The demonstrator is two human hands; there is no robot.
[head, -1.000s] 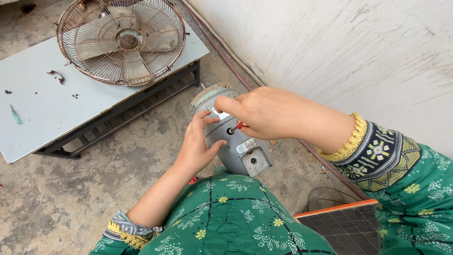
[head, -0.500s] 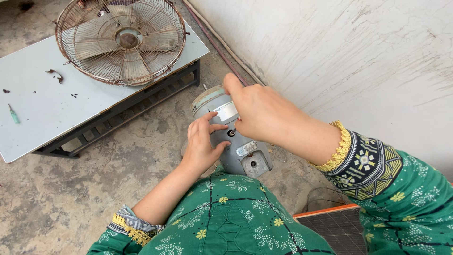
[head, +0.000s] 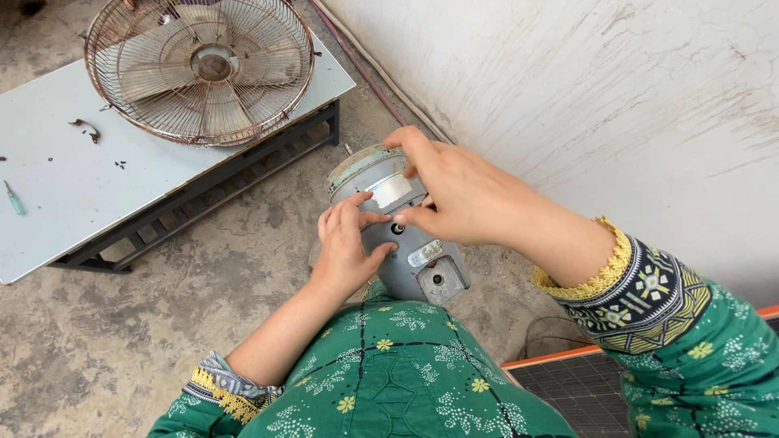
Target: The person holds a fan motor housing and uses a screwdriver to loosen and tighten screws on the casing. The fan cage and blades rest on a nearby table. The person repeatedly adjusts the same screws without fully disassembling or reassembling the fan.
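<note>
A grey fan motor housing (head: pixel 414 264) rests against my green-clad knee, its rounded end pointing toward the low table. My left hand (head: pixel 349 243) presses against the motor's left side, fingers curled over it. My right hand (head: pixel 462 195) lies across the top of the motor, thumb and fingers pinching at a small red part by a white label; what they hold is hidden. Both sleeves are green with yellow trim.
A low white table (head: pixel 65 211) on a black metal frame stands at the upper left, carrying a rusty wire fan guard with blades (head: pixel 201 69), a small green screwdriver (head: pixel 13 197) and scattered bits. A white wall (head: pixel 608 105) runs along the right. An orange-edged dark panel (head: pixel 580 385) lies at bottom right.
My right hand has shifted from the motor's middle toward its upper end. The left hand has stayed on the motor's side.
</note>
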